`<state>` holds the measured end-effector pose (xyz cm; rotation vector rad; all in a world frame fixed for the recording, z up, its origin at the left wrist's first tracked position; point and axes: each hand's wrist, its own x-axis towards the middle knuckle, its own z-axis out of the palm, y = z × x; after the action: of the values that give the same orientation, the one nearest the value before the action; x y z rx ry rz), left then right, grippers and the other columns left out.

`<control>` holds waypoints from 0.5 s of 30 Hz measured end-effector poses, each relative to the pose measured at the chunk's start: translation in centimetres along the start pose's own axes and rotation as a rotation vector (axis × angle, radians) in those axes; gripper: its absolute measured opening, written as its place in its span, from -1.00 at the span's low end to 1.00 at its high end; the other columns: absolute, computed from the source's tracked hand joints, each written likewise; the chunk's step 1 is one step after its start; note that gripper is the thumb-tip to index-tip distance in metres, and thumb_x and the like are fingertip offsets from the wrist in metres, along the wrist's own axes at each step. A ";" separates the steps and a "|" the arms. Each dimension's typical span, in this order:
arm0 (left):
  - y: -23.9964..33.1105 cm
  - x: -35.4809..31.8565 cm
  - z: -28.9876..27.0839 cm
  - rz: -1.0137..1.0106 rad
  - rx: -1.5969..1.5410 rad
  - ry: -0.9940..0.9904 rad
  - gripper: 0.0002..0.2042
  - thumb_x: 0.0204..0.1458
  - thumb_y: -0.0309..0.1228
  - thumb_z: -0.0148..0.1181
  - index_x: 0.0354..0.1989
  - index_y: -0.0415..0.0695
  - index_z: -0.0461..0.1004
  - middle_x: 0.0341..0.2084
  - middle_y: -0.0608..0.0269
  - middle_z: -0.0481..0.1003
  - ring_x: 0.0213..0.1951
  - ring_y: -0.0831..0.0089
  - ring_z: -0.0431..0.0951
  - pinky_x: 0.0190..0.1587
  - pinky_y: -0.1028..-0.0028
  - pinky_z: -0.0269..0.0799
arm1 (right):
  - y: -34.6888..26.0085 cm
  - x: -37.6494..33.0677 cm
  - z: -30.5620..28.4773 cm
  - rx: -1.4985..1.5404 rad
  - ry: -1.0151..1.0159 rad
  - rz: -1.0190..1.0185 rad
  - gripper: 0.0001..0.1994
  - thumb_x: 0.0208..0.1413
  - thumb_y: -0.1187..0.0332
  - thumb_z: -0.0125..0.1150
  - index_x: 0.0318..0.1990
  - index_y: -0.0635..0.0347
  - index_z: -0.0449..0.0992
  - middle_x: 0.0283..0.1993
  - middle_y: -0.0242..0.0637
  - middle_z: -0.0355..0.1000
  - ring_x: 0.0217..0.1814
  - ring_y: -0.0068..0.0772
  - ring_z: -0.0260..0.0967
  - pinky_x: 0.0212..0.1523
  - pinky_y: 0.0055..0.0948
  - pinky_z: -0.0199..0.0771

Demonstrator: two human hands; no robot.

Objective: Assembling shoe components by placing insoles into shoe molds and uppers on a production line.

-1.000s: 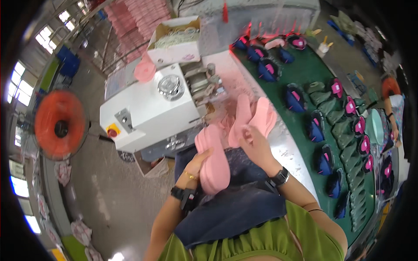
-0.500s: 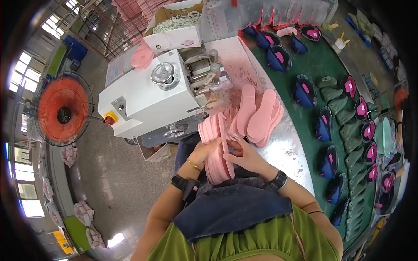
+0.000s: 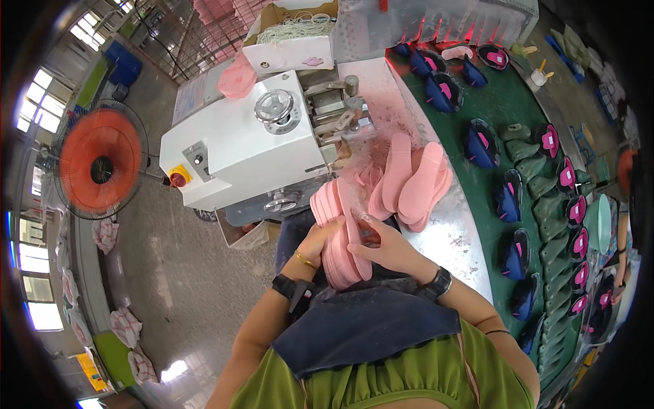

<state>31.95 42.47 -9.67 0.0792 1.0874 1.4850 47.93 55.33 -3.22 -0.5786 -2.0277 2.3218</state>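
A stack of pink shoe soles (image 3: 336,235) stands on edge in my lap, in front of a white machine (image 3: 259,140). My left hand (image 3: 317,242) cups the stack from the left side. My right hand (image 3: 388,247) grips it from the right, fingers over the top sole. More pink soles (image 3: 415,180) lie loose on the metal worktop (image 3: 456,235) just beyond, right of the machine's roller head (image 3: 340,116).
A green conveyor (image 3: 511,109) with several dark shoe uppers and green lasts runs along the right. An orange fan (image 3: 99,163) stands at the left on the concrete floor. A cardboard box (image 3: 293,31) sits behind the machine. Another person's arm (image 3: 623,266) shows at the far right.
The stack of soles has come down from the worktop toward my lap, and both hands have closed round it. The view has tilted, so the machine sits lower in the picture.
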 end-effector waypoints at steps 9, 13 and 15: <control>-1.7 0.9 -3.0 0.012 -0.230 -0.089 -0.54 0.18 -0.23 0.11 0.16 -0.27 0.31 0.00 0.12 0.47 -0.02 0.38 0.51 0.06 0.39 0.45 | -2.6 0.4 0.3 -0.283 0.095 0.003 -0.27 0.07 0.17 0.31 0.33 0.29 0.14 0.13 -0.04 0.36 0.10 -0.32 0.39 0.04 -0.43 0.45; -1.8 1.1 -3.4 0.013 -0.195 -0.153 -0.53 0.18 -0.24 0.11 0.17 -0.28 0.30 0.02 0.09 0.46 -0.02 0.36 0.52 0.07 0.38 0.44 | -2.5 0.6 0.3 -0.301 0.048 0.039 -0.31 0.06 0.17 0.29 0.30 0.27 0.19 0.10 -0.07 0.38 0.04 -0.34 0.41 0.00 -0.44 0.45; -1.6 1.1 -3.5 -0.001 -0.179 -0.164 -0.53 0.18 -0.26 0.11 0.18 -0.29 0.29 0.03 0.08 0.45 -0.01 0.35 0.52 0.08 0.37 0.43 | -2.0 0.9 0.1 -0.268 0.040 0.050 -0.32 0.06 0.17 0.30 0.29 0.26 0.20 0.09 -0.10 0.39 0.02 -0.35 0.41 0.00 -0.45 0.45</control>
<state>30.71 41.13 -13.28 0.0738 0.8200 1.5409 46.63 55.74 -1.57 -0.6846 -2.3497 2.0564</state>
